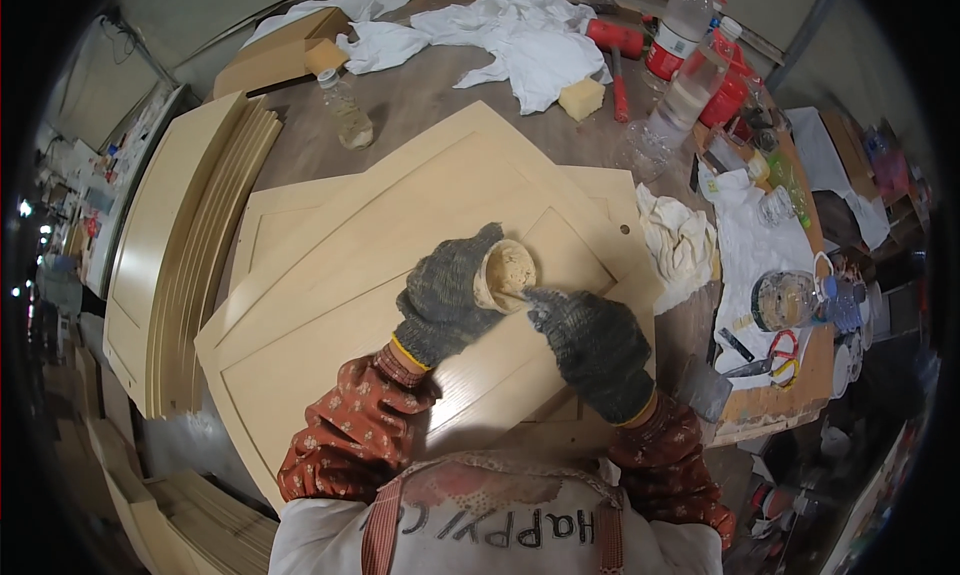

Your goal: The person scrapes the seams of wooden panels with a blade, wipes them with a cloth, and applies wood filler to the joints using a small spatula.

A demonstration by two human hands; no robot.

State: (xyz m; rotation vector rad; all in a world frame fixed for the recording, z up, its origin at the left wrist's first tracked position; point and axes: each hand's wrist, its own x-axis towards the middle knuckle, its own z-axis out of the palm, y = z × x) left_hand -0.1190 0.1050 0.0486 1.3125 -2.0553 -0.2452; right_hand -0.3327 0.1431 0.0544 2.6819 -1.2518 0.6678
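Note:
In a dark knitted glove, my left hand (450, 287) is wrapped around a small round cup (511, 267) with beige, paste-like matter inside. My right hand (590, 347), gloved the same way, pinches a thin tool (516, 295) whose tip reaches the cup's near rim; its kind is mostly hidden by the fingers. Both hands are above a cream panel (330, 305) with a grooved frame pattern. That panel lies askew on another cream panel (275, 225).
Several cream panels (185, 255) stand stacked at the left. Beyond the work lie a clear bottle (347, 110), white cloths (510, 40) and a yellow sponge (582, 100). Large plastic bottles (690, 85), crumpled paper (676, 237), a tub (783, 300) and scissors (780, 353) crowd the right.

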